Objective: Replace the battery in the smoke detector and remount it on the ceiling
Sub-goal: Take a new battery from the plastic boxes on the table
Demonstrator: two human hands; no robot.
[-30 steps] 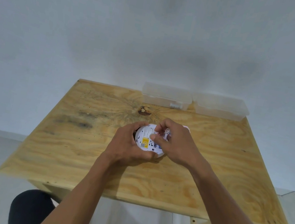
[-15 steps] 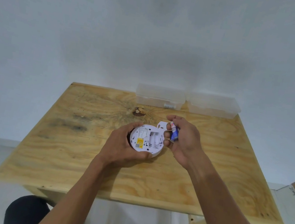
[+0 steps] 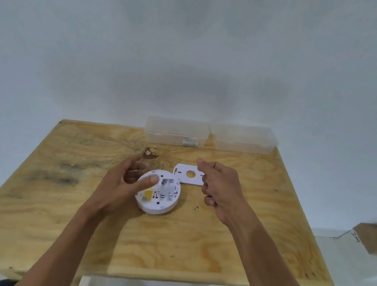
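The detector (image 3: 158,193) lies back-up near the middle of the tabletop (image 3: 47,193), its compartment uncovered. The left hand (image 3: 122,181) hovers just over its left side, fingers loose, holding nothing. The right hand (image 3: 219,188) is curled beside it, over the white plate (image 3: 188,174); whether it holds anything cannot be told. Two clear boxes (image 3: 176,132) (image 3: 243,137) sit at the far edge; the left one has something small and pale inside.
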